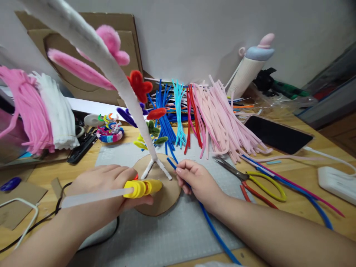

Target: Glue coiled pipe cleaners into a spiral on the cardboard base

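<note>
My left hand [102,189] is closed round a yellow glue gun [143,188]; a translucent glue stick [93,197] juts from its back end. Between thumb and fingers, my right hand [196,180] pinches a blue pipe cleaner [213,224]. One blue end points up past the fingertips, and the rest trails down to the front. Between both hands lies a round cardboard base [164,204]. A white-wrapped stem [129,92] rises from it on splayed feet, leaning left towards me. Pink, red, purple, green and yellow fuzzy petals, such as a red flower [139,86], are along the stem.
Bundles of pipe cleaners, including pale pink ones [215,118], lie at the back. Pliers [250,178] with red and yellow handles rest to the right, near a phone [278,133] and a power strip [336,183]. A grey cutting mat [167,241] covers the middle.
</note>
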Action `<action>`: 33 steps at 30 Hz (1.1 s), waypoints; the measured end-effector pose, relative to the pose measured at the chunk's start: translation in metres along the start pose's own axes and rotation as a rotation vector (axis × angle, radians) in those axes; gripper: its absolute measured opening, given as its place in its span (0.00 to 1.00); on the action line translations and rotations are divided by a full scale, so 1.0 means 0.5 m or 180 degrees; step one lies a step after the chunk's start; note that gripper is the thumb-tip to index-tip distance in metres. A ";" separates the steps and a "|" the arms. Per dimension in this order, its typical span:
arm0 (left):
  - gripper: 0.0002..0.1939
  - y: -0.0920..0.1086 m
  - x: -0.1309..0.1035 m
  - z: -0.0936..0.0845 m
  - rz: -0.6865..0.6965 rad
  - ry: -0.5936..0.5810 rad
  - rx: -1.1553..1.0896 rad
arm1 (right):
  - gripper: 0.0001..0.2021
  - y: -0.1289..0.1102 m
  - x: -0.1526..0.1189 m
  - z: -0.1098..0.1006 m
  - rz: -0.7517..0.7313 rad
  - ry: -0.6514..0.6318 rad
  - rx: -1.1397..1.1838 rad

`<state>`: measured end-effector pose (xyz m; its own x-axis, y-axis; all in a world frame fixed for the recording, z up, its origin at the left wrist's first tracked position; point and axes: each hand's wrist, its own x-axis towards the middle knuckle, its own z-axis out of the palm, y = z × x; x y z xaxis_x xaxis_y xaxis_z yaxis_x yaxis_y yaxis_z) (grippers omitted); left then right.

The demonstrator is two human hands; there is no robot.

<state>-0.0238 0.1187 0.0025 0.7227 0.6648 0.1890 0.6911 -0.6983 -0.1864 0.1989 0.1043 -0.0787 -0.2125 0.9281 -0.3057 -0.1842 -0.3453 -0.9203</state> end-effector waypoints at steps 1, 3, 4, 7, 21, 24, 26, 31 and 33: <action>0.26 0.000 0.002 -0.001 0.0012 0.0030 0.0035 | 0.11 0.000 0.000 0.000 0.0007 -0.0002 0.0007; 0.26 0.000 0.005 -0.003 0.0035 0.0094 0.0099 | 0.11 -0.001 0.000 0.001 0.0014 -0.0002 0.0015; 0.27 0.000 0.006 -0.004 0.0040 0.0111 0.0129 | 0.11 -0.001 0.000 0.001 0.0015 -0.0004 0.0020; 0.28 -0.003 0.009 -0.006 0.0039 0.0107 0.0187 | 0.11 0.000 0.000 0.001 0.0006 -0.0009 0.0043; 0.25 -0.025 -0.024 -0.003 -0.0292 0.0006 -0.0225 | 0.11 0.000 0.001 0.001 -0.0020 -0.0029 0.0018; 0.24 -0.026 -0.033 0.004 -0.0360 0.0008 -0.0337 | 0.11 0.001 0.001 0.001 -0.0004 -0.0009 -0.0002; 0.24 -0.025 -0.036 0.009 -0.0406 -0.0015 -0.0389 | 0.12 0.002 0.001 0.001 -0.0017 -0.0007 -0.0009; 0.25 -0.019 -0.032 0.014 -0.0428 0.0043 -0.0300 | 0.11 0.003 0.002 0.001 -0.0039 -0.0019 -0.0013; 0.25 -0.018 -0.029 0.013 -0.0379 0.0084 -0.0243 | 0.11 0.003 0.002 0.001 -0.0022 -0.0013 -0.0013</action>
<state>-0.0405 0.1172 -0.0049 0.6345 0.7376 0.2309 0.7685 -0.6338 -0.0875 0.1979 0.1047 -0.0801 -0.2151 0.9299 -0.2982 -0.1818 -0.3382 -0.9233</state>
